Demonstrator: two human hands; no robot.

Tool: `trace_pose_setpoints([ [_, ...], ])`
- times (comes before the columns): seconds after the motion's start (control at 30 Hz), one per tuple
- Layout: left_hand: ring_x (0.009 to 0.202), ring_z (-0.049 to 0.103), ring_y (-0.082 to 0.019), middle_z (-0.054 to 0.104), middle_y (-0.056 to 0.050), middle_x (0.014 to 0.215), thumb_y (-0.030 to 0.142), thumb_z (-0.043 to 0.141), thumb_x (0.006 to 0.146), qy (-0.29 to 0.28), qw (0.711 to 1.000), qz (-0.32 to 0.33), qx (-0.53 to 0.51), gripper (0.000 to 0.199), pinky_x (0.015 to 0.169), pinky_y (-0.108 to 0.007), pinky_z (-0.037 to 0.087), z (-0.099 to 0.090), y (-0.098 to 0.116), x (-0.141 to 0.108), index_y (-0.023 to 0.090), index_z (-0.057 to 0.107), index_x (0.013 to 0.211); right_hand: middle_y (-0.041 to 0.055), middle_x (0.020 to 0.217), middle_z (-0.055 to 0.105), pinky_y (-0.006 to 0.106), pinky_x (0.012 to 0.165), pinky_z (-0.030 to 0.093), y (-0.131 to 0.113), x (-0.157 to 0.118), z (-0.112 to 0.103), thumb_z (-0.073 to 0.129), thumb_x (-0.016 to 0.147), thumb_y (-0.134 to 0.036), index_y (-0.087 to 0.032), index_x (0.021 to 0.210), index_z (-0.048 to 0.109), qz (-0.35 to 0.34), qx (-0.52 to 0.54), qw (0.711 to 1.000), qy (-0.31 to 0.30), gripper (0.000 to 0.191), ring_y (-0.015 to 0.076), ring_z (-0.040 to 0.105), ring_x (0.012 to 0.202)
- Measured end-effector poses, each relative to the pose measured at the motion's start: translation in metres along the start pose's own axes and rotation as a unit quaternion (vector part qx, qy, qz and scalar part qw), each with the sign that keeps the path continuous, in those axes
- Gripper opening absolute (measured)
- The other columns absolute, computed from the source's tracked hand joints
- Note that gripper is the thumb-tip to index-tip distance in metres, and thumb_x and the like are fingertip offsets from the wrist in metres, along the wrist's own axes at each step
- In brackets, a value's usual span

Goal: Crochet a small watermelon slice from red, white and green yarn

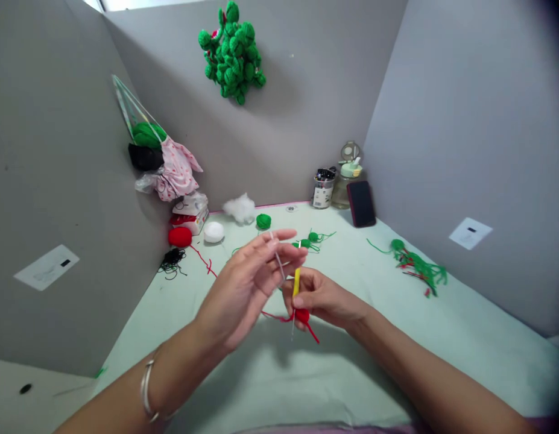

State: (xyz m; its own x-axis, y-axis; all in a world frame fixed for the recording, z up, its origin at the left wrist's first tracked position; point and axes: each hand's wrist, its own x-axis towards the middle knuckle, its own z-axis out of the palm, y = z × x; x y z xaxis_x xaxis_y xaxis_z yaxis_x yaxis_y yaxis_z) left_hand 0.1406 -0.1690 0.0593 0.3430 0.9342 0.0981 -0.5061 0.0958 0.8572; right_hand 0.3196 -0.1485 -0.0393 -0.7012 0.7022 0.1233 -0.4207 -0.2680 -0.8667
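Note:
My right hand [327,298] is closed on a crochet hook [296,283] with a yellow grip, its thin metal shaft pointing down. A small red crochet piece [301,315] is held in the same fingers, with a red tail hanging below. To its left my left hand [256,271] is raised with fingers partly extended. White yarn [278,262] runs across the left fingers, held on them, and down toward the right hand. Red yarn [277,316] trails left from the piece and passes behind the left hand. Where the white yarn ends is hidden.
On the pale green table [270,374] stand a red yarn ball [180,237], white ball [214,232], green ball [263,221], stuffing [240,208], pen holder [323,191], bottle [347,187] and phone [362,204]. Green and red scraps [419,268] lie right. Grey partitions [306,120] surround it.

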Motion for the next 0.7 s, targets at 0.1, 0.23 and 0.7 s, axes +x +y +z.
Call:
trace_pose_setpoints([
  [0.1, 0.082, 0.076, -0.018, 0.065, 0.0, 0.066, 0.024, 0.065, 0.104, -0.024, 0.999, -0.02, -0.042, 0.023, 0.096, -0.034, 0.062, 0.008, -0.008, 0.01, 0.012, 0.083, 0.096, 0.0004, 0.072, 0.076, 0.02, 0.056, 0.057, 0.012, 0.002, 0.006, 0.096, 0.076, -0.036, -0.012, 0.087, 0.073, 0.037, -0.013, 0.999, -0.029, 0.035, 0.0093, 0.069, 0.054],
  [0.23, 0.054, 0.062, -0.009, 0.044, 0.007, 0.048, 0.012, 0.043, 0.112, 0.031, 0.997, 0.04, -0.05, 0.043, 0.083, -0.025, 0.063, 0.001, 0.028, 0.037, 0.008, 0.078, 0.089, 0.0015, 0.075, 0.078, 0.019, 0.06, 0.054, 0.022, 0.001, 0.009, 0.099, 0.07, -0.037, -0.011, 0.093, 0.077, 0.118, -0.039, 0.991, -0.042, 0.041, 0.0082, 0.069, 0.058],
  [0.7, 0.115, 0.071, -0.029, 0.068, -0.013, 0.139, 0.037, 0.07, 0.102, 0.275, 0.918, 0.085, 0.272, 0.039, 0.095, -0.051, 0.062, -0.147, 0.081, 0.108, 0.02, 0.066, 0.137, -0.0025, 0.07, 0.074, 0.018, 0.055, 0.05, 0.022, 0.003, -0.002, 0.099, 0.07, -0.037, -0.013, 0.093, 0.08, 0.154, -0.026, 0.988, -0.001, 0.039, 0.0067, 0.066, 0.054],
])
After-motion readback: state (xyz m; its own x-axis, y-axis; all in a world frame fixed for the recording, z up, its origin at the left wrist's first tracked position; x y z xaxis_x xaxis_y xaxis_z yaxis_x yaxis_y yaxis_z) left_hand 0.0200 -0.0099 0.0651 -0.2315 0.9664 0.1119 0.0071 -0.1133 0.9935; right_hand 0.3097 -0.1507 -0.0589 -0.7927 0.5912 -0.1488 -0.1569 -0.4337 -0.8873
